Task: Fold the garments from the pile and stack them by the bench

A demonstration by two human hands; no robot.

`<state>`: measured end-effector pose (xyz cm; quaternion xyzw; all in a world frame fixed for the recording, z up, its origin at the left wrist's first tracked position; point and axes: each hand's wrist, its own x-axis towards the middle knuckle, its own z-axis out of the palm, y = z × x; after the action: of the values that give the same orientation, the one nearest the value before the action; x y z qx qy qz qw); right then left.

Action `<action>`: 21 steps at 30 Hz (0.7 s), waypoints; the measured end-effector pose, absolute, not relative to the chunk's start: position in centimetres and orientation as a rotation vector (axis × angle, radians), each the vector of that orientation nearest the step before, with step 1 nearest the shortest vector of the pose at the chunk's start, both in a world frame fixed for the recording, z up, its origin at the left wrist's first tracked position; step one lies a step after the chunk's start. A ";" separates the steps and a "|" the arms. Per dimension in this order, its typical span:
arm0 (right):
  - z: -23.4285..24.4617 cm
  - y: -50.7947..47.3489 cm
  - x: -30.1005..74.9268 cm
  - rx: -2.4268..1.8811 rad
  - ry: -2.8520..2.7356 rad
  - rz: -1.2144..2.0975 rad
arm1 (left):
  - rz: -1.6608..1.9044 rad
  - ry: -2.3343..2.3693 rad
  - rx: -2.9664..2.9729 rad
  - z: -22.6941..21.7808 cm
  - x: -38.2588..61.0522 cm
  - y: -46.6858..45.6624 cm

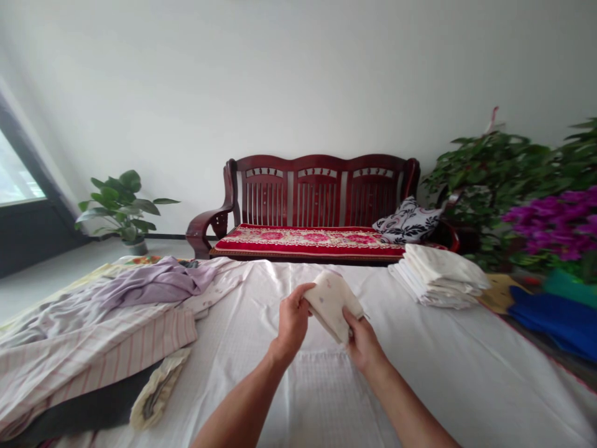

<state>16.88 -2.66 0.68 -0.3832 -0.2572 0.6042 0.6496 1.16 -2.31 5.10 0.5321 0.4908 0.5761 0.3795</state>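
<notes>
Between my two hands is a small folded cream cloth (333, 302) with faint printed motifs, held up above the white sheet (321, 398). My left hand (295, 316) pinches its upper left corner between thumb and fingers. On the lower right edge, my right hand (361, 336) grips it with the thumb on top. What kind of garment or cloth it is cannot be made out in its folded state. The fingers behind the cloth are partly hidden.
A loose heap of clothes (153, 286) covers the left side, with a striped garment (107, 348) in front. A stack of folded white cloths (438, 277) sits at the right, beside blue fabric (555, 320). Behind stands a wooden bench (317, 186), with plants at both sides.
</notes>
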 end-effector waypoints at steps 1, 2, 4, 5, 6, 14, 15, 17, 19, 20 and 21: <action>0.8 -2.7 16.9 -0.874 -0.587 1.345 | 1.471 1.199 1.267 4.8 1.1 -2.2; 0.9 -2.7 17.0 -0.881 -0.589 1.319 | 1.458 1.134 1.190 4.5 0.9 -2.1; 1.2 -2.8 17.4 -0.901 -0.600 1.290 | 1.372 1.005 1.093 4.3 0.0 -2.1; 1.3 -2.8 17.6 -0.911 -0.613 1.286 | 1.295 0.946 1.064 4.3 -0.7 -2.1; 1.5 -2.9 17.8 -0.921 -0.630 1.287 | 1.201 0.895 1.042 4.4 -1.5 -2.1; 1.9 -3.6 17.3 -0.922 -0.779 1.308 | 0.960 0.796 1.201 4.9 -3.1 -2.9; 2.0 -3.7 17.2 -0.914 -0.789 1.320 | 0.999 0.777 1.202 4.5 -2.6 -3.0; 2.4 -3.9 17.3 -0.891 -0.844 1.375 | 1.101 0.736 1.195 3.6 -1.9 -3.3; 3.1 -4.1 17.5 -0.840 -0.931 1.459 | 1.209 0.740 1.198 2.8 -1.5 -3.5; 3.4 -4.2 17.7 -0.805 -0.967 1.493 | 1.252 0.756 1.209 2.4 -1.5 -3.5; 3.7 -4.2 18.0 -0.778 -0.988 1.514 | 1.284 0.771 1.225 2.3 -1.6 -3.6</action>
<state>17.95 -4.20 3.73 -0.3290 -0.4182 0.6406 0.5537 -1.58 -3.56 2.26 0.5213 0.3283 0.5464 0.5674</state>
